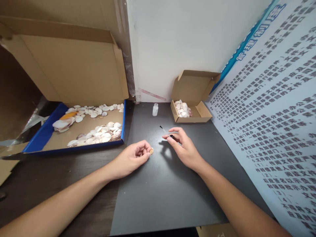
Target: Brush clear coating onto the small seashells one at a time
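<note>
Between the thumb and fingers of my left hand (134,156) is a small shell (151,151), pale with a tan side, mostly covered by the fingertips. My right hand (184,146) grips a thin brush (162,129) by its dark cap; the black bristle tip points up and to the left, away from the shell. Behind the brush stands a small clear glass bottle (155,110), upright and uncapped, with whitish contents. Both hands are just above the dark grey mat (148,204), apart from each other.
To the left, a large blue-sided cardboard box (74,149) lies open with many white shells (98,135) and some larger ones inside. At the back right, a small open carton (195,119) holds more shells (182,109). A printed poster (271,98) rises along the right side.
</note>
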The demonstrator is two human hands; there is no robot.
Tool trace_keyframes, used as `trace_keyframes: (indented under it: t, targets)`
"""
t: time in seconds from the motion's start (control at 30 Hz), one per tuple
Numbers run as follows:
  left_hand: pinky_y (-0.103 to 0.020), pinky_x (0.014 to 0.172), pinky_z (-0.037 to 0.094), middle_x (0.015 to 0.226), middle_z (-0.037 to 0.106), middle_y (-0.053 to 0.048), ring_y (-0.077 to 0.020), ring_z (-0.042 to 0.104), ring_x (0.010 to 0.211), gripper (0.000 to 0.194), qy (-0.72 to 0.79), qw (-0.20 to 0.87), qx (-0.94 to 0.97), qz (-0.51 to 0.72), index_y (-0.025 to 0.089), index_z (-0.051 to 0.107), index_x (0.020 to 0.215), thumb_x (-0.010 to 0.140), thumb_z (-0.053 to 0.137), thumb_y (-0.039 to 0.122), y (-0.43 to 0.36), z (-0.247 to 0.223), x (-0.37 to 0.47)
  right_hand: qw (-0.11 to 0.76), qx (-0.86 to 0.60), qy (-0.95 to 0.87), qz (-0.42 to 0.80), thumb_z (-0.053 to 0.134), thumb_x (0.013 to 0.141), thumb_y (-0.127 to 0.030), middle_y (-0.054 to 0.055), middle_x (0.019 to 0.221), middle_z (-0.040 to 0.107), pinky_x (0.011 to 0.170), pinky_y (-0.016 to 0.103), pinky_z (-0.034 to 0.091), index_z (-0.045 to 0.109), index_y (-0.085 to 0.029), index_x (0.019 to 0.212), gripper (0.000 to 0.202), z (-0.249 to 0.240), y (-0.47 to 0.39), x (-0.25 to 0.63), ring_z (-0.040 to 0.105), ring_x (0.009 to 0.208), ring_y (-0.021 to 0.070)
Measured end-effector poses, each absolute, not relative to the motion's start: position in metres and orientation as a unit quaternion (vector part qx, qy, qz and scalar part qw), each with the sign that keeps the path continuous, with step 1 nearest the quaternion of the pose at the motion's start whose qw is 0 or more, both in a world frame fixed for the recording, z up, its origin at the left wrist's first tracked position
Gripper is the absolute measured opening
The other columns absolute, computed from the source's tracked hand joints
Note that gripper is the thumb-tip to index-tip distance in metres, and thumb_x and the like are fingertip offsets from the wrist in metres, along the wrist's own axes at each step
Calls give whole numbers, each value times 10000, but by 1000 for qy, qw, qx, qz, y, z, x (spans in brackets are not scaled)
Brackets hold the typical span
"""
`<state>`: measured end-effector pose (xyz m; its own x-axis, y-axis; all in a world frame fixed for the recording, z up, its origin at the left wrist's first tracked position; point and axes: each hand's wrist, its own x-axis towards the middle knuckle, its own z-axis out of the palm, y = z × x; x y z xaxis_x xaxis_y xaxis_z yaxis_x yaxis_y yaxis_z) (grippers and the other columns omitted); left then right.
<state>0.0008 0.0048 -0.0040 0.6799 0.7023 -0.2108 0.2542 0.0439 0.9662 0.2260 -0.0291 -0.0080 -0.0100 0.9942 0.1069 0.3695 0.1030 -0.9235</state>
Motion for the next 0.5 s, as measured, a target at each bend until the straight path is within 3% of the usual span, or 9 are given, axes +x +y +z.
trace_keyframes:
  t: [0.2,0.5]
  targets:
    - [-212,482,279,652,403,84,-65,341,513,168,358,620,675,178,180,498,869,917,529,338,2,-2,0,388,-589,-632,322,560,926,-367,28,863,696,690,296,460,581,-213,894,159,-16,-21,234,633,758,179]
    - [-220,507,275,660,406,77,-78,331,545,149,348,613,684,189,177,506,866,906,529,318,3,1,1,363,-622,-659,216,693,791,-276,19,817,612,688,295,413,663,-220,816,68,-18,-14,241,556,753,184]
